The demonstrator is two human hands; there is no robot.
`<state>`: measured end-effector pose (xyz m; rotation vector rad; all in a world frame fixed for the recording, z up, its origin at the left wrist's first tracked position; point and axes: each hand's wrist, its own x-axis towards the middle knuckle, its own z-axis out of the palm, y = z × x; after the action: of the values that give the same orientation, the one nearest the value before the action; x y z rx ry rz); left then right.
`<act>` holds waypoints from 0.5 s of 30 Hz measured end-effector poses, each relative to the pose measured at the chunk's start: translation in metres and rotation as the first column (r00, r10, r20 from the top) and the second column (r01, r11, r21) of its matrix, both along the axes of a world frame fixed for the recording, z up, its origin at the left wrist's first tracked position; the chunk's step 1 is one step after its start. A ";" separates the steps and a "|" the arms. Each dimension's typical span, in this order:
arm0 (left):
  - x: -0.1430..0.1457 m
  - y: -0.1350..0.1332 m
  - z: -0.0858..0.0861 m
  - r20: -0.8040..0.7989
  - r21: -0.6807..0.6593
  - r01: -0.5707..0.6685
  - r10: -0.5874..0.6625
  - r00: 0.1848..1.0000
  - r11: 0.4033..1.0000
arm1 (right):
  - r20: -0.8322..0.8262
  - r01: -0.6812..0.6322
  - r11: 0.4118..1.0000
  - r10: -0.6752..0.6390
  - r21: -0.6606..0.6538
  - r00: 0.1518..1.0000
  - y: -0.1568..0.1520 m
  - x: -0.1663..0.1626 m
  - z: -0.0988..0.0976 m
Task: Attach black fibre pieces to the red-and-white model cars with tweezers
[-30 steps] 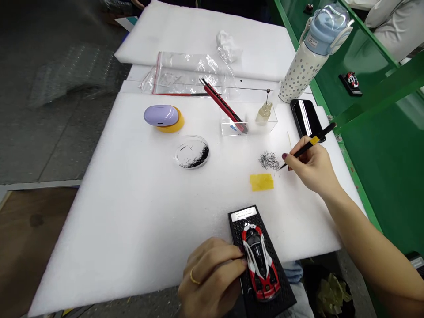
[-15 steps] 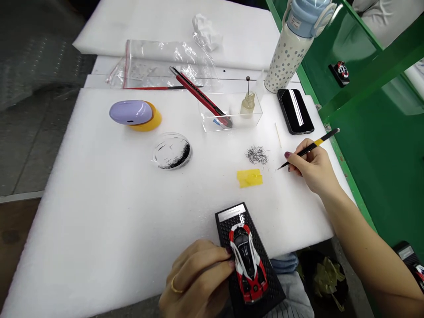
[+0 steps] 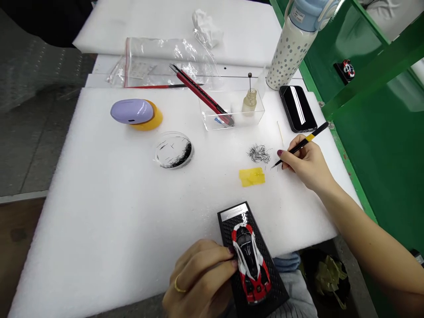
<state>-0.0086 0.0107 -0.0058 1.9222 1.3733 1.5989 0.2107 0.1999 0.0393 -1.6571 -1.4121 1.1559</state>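
In my left hand point(image 3: 202, 276) is a red, white and black model car point(image 3: 251, 260) on a dark textured base point(image 3: 228, 229), gripped at its left side near the foam's front edge. My right hand point(image 3: 306, 161) pinches black tweezers point(image 3: 300, 145) with a yellow band. Their tip points down at the white foam, among a few tiny dark bits. Just left of the tip lies a loose pile of short black fibres point(image 3: 259, 153). Below that pile is a piece of yellow tape point(image 3: 252, 176). A thin white stick point(image 3: 280, 132) lies above my right fingers.
A clear round dish point(image 3: 174, 151) holds more black fibres. Behind it stand a purple and yellow object point(image 3: 135, 113) and a clear box point(image 3: 212, 123) with a red cutter point(image 3: 205, 97) and small bottle point(image 3: 249, 102). A phone point(image 3: 298, 108) and dotted flask point(image 3: 289, 55) stand back right.
My right hand and the tweezers have shifted a little left, closer to the fibre pile. My left hand still holds the model car by its base.
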 end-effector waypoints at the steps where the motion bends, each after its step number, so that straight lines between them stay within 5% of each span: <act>1: 0.000 0.000 0.000 0.002 0.002 0.002 -0.002 1.000 1.000 | -0.003 -0.003 1.000 0.004 0.009 1.000 0.001 0.000 0.000; 15: 0.001 -0.002 0.001 0.027 -0.026 0.003 -0.002 1.000 1.000 | 0.019 0.072 0.989 -0.075 0.132 0.997 0.008 -0.001 -0.010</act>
<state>-0.0080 0.0087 -0.0046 1.8797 1.3733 1.5929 0.2093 0.2075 0.0288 -1.6210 -1.3985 0.9836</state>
